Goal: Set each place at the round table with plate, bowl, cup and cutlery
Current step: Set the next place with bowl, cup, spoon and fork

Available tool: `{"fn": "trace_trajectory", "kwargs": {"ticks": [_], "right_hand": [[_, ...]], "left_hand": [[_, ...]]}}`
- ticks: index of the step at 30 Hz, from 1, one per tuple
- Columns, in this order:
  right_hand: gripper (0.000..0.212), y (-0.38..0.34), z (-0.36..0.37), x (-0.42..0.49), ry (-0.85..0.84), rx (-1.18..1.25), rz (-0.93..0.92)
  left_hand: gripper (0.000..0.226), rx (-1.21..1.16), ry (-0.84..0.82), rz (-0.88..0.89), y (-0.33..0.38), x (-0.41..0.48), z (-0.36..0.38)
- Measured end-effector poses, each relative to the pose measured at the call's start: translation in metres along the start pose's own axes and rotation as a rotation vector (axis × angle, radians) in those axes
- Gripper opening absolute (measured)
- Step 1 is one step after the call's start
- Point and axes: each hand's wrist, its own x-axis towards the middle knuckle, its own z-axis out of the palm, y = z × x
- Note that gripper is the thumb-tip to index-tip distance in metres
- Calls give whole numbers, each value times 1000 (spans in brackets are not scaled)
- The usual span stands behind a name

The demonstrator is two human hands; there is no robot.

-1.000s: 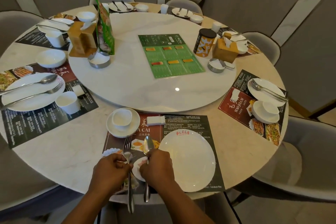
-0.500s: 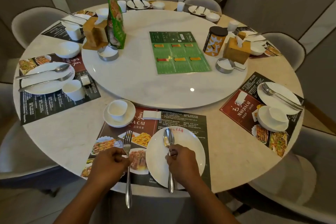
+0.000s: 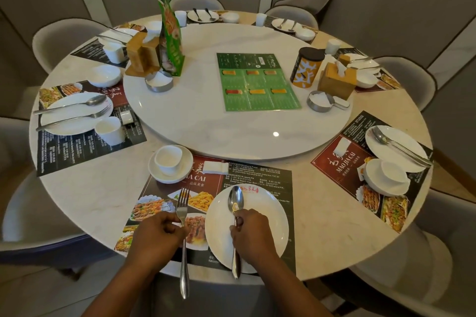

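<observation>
1. Plate (image 3: 271, 211) lies on the placemat (image 3: 257, 177) right under your right hand (image 3: 253, 234); those fingers are curled tight round the spoon (image 3: 235, 201) handle; spoon bowl sticks out beyond the fingers, face up, over the plate's far part by the red print; handle end comes out behind the fingers at the near rim; cannot tell if the spoon touches the plate.
2. Your left hand (image 3: 157, 237) has its fingers curled round the fork (image 3: 182, 210); tines point away beyond the fingers, over the food photos on the placemat; the long handle runs back from the fingers past the round table (image 3: 90, 201) edge; fork sits just left of the plate, roughly parallel to the spoon.
3. Cup (image 3: 168, 159) stands in a shallow bowl (image 3: 154, 174), beyond the left fingers on the placemat's far left corner; apart from both hands.
4. White packet (image 3: 215, 167) lies beyond the fingers, between the two hands' lines, at the placemat's far edge; just beside the turntable (image 3: 206, 123).
5. Well left of your left fingers: left-side plate (image 3: 77, 110) with spoon and fork laid across it; well right of your right fingers: right-side plate (image 3: 409, 136) with cutlery on it.
6. Green menu card (image 3: 257, 82) lies flat on the turntable, far beyond both sets of fingers.
</observation>
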Motion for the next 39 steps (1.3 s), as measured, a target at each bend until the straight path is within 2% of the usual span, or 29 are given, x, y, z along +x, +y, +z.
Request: {"fn": "trace_trajectory", "kwargs": {"ticks": [15, 21, 24, 27, 31, 34, 39], "right_hand": [[39, -2, 4, -1, 32, 45, -17], [20, 10, -19, -11, 126, 160, -77], [17, 21, -30, -23, 82, 216, -108], [24, 29, -32, -33, 57, 182, -100], [30, 36, -29, -38, 109, 106, -50], [38, 37, -25, -37, 141, 79, -2], [40, 33, -19, -32, 158, 98, 81]], "left_hand": [[18, -29, -49, 42, 14, 4, 3], [16, -139, -143, 48, 50, 8, 25], [17, -143, -207, 68, 72, 10, 45], [18, -119, -265, 87, 84, 15, 68], [22, -52, -321, 142, 90, 18, 92], [27, 31, -314, 210, 89, 19, 101], [38, 180, -290, 333, 88, 24, 101]]}}
